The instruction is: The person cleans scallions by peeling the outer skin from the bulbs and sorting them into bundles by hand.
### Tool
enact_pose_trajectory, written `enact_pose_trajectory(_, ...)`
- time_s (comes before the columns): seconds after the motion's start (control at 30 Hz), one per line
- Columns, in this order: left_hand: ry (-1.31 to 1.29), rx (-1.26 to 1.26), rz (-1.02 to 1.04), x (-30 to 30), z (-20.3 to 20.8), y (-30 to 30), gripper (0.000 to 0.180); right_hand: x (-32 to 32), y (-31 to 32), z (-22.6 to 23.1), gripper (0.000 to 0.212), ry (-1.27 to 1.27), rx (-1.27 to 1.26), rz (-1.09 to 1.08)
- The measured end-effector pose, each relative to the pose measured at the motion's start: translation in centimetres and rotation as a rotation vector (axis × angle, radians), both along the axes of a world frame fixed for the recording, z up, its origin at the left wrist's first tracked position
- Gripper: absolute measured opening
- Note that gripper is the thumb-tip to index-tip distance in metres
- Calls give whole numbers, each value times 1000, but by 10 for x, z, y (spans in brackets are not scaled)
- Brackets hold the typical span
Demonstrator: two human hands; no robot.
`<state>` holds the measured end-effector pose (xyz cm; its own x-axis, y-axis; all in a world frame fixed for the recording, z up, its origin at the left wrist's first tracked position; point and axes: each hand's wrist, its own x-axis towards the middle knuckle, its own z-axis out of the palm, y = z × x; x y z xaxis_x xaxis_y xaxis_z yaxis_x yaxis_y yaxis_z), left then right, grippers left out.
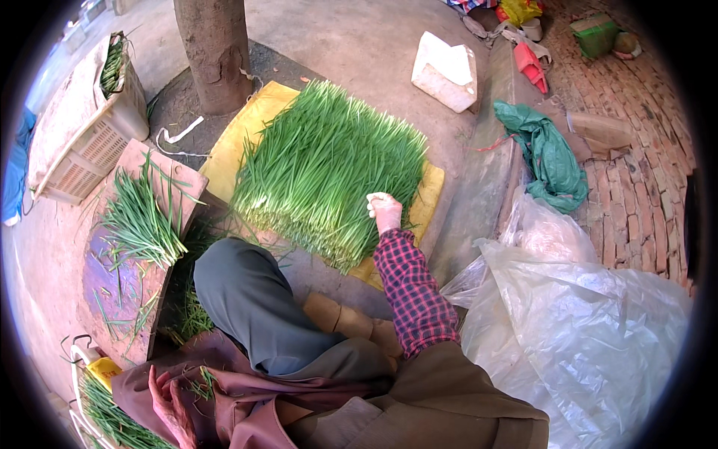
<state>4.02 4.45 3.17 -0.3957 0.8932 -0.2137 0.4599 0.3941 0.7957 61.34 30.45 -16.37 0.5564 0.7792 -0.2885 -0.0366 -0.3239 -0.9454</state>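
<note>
A broad, thick bed of green chives (336, 165) lies in layers on a yellow sheet (250, 120), pale ends showing along its near and far right edges. My right hand (385, 211), in a checked sleeve, is closed at the right side of the chives; what its fingers hold, if anything, is hidden. Low at the left, my left hand (172, 410) rests by the maroon apron (247, 382) with its fingers stretched out and holds nothing visible. Bits of green leaf (202, 383) lie on the apron beside it. A loose bunch of chives (146, 217) sits on a low board (123, 299).
A plastic crate (112, 131) with more greens stands far left, near a tree trunk (215, 56). At lower left is a basket of chives (112, 411). Clear plastic sheeting (576, 337) covers the right; a green sack (546, 157) and white foam box (446, 78) lie beyond.
</note>
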Motion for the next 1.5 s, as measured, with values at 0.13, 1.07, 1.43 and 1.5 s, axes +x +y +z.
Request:
enact_pose_trajectory(0.13,1,-9,22,-5,-4,-5,57,-9,-9,28,15,181,119,-3)
enact_pose_trajectory(1.07,148,106,-30,-8,-8,10,18,-160,-83,-34,20,-465,-366,970)
enact_pose_trajectory(1.43,241,104,-34,-5,-5,22,17,-178,-34,10,18,-427,-208,876)
enact_pose_trajectory(1.5,395,122,-161,-7,-4,24,24,-176,-25,10,20,-160,-234,717)
